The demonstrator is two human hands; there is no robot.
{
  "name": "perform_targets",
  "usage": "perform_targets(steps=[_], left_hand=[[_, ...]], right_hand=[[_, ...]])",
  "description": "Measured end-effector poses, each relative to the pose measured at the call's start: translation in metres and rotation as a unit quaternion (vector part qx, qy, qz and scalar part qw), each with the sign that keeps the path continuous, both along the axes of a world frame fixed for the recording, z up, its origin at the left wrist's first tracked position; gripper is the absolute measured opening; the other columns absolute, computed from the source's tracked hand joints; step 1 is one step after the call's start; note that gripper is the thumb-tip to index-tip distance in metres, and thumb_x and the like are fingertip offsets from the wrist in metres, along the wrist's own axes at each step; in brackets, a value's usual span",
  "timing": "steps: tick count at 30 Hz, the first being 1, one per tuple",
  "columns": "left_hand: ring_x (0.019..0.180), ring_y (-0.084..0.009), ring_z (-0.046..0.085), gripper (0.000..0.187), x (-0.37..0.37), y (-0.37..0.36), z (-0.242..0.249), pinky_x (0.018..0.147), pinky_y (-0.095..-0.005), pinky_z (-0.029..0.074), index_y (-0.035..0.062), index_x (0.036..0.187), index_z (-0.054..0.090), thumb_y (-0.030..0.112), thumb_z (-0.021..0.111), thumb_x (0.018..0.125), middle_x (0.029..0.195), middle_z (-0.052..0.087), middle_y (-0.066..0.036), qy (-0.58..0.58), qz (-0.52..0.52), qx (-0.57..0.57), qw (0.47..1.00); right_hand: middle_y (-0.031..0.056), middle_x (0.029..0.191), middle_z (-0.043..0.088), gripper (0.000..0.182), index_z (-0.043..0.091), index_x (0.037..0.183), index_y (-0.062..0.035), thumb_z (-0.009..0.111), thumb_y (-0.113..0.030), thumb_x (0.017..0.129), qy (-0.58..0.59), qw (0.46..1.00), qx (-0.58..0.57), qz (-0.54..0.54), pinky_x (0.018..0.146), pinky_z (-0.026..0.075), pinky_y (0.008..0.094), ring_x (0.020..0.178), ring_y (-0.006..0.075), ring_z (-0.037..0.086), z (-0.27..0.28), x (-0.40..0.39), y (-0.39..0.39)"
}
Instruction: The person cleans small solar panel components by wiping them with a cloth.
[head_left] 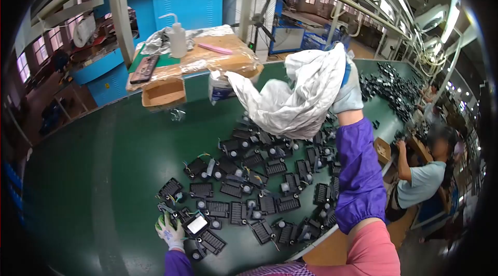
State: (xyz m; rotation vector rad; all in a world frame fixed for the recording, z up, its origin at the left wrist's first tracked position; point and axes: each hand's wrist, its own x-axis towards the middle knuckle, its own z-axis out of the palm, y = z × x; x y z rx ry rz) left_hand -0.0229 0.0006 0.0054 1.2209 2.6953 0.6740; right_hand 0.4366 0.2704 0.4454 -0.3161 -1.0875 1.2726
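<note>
Up high goes the right hand, gloved, its grip clamped on the rag, and that white cloth hangs in loose folds over the bench! Down low at the near side, the left hand, gloved too, has its fingers against the labelled unit, white patch facing up; whether that grip is closed on it, I cannot tell. And look at the spread of black units, scattered right across the middle of the green! Behind them, an open box sits beside the wooden bench, which carries a bottle. Far right, another person, near a dark heap.
</note>
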Motion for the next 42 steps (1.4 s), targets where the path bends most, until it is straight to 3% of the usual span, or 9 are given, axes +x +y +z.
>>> perform_targets(steps=[8, 11, 15, 21, 23, 28, 34, 37, 42], left_hand=[[0.120, -0.0316, 0.055, 0.040, 0.049, 0.008, 0.107, 0.100, -0.0415, 0.047, 0.0010, 0.126, 0.060, 0.012, 0.068, 0.088, 0.132, 0.057, -0.016, 0.033, 0.035, 0.318, 0.947], [0.108, -0.0189, 0.061, 0.040, 0.140, 0.027, 0.147, 0.096, -0.0316, 0.049, -0.0002, 0.132, 0.054, 0.003, 0.064, 0.094, 0.123, 0.063, -0.010, -0.467, -0.131, 0.358, 0.798], [0.131, -0.0403, 0.044, 0.087, 0.237, 0.025, 0.183, 0.110, -0.0512, 0.035, 0.0056, 0.140, 0.050, 0.041, 0.084, 0.067, 0.143, 0.046, -0.020, -0.117, -0.437, 0.259, 0.853], [0.126, -0.0333, 0.047, 0.040, 0.267, 0.014, 0.074, 0.108, -0.0526, 0.033, 0.0114, 0.109, 0.069, 0.021, 0.071, 0.071, 0.123, 0.059, -0.009, 0.022, -0.505, 0.089, 0.858], [0.125, -0.0331, 0.048, 0.038, 0.263, 0.004, 0.072, 0.108, -0.0514, 0.034, 0.0108, 0.107, 0.069, 0.020, 0.070, 0.070, 0.123, 0.059, -0.009, 0.026, -0.506, 0.093, 0.857], [0.119, -0.0338, 0.053, 0.031, 0.257, -0.008, 0.069, 0.105, -0.0496, 0.037, 0.0110, 0.101, 0.069, 0.015, 0.069, 0.071, 0.115, 0.063, -0.009, -0.007, -0.500, 0.099, 0.861], [0.114, -0.0359, 0.055, 0.031, 0.256, -0.013, 0.068, 0.104, -0.0480, 0.040, 0.0051, 0.108, 0.064, 0.012, 0.065, 0.077, 0.115, 0.062, -0.014, -0.038, -0.468, 0.093, 0.878], [0.105, -0.0353, 0.061, 0.028, 0.245, -0.012, 0.073, 0.097, -0.0420, 0.046, 0.0003, 0.110, 0.061, 0.003, 0.059, 0.083, 0.111, 0.063, -0.019, -0.255, -0.322, 0.096, 0.907], [0.097, -0.0161, 0.060, 0.029, 0.204, 0.006, 0.079, 0.089, -0.0293, 0.049, -0.0017, 0.119, 0.055, -0.006, 0.048, 0.092, 0.109, 0.063, -0.009, -0.478, -0.124, 0.301, 0.816]], right_hand=[[0.0128, 0.106, 0.068, 0.031, 0.061, 0.109, -0.0055, 0.041, -0.030, 0.106, 0.149, 0.980, -0.097, 0.088, 0.091, 0.055, 0.0430, 0.098, 0.0278, 0.067, -0.090, 0.043, -0.049], [0.0095, 0.107, 0.066, 0.019, 0.057, 0.114, -0.0051, 0.050, -0.020, 0.104, 0.086, 0.993, -0.069, -0.038, 0.086, 0.057, 0.0344, 0.096, 0.0210, 0.067, -0.118, 0.020, -0.097], [0.0058, 0.103, 0.065, 0.021, 0.057, 0.118, -0.0036, 0.054, -0.014, 0.101, 0.027, 0.978, -0.126, -0.161, 0.081, 0.054, 0.0274, 0.091, 0.0146, 0.065, -0.170, 0.007, -0.196], [0.0110, 0.107, 0.071, 0.026, 0.065, 0.119, 0.0009, 0.057, -0.007, 0.096, -0.630, 0.672, -0.388, 0.016, 0.085, 0.053, 0.0302, 0.100, 0.0166, 0.066, -0.296, 0.071, -0.333], [0.0065, 0.085, 0.069, 0.023, 0.069, 0.112, -0.0048, 0.062, -0.017, 0.094, -0.521, 0.731, -0.433, -0.079, 0.063, 0.052, 0.0312, 0.072, 0.0128, 0.063, -0.291, 0.078, -0.349], [0.0199, 0.114, 0.065, 0.045, 0.063, 0.122, -0.0006, 0.073, -0.017, 0.082, -0.633, 0.737, -0.138, -0.191, 0.084, 0.052, 0.0366, 0.102, 0.0352, 0.065, -0.271, 0.065, -0.306], [0.0185, 0.119, 0.062, 0.056, 0.053, 0.133, -0.0027, 0.072, -0.019, 0.082, -0.788, 0.610, 0.069, -0.044, 0.085, 0.053, 0.0387, 0.102, 0.0305, 0.066, -0.380, 0.042, -0.247], [0.0102, 0.100, 0.065, 0.046, 0.055, 0.129, -0.0009, 0.066, -0.009, 0.085, -0.367, 0.836, -0.406, -0.033, 0.073, 0.053, 0.0308, 0.088, 0.0177, 0.066, -0.339, 0.057, -0.235], [0.0005, 0.094, 0.065, 0.031, 0.056, 0.122, -0.0064, 0.056, -0.031, 0.102, -0.065, 0.934, -0.324, -0.135, 0.053, 0.047, 0.0207, 0.067, 0.0074, 0.057, -0.295, 0.138, -0.241]])
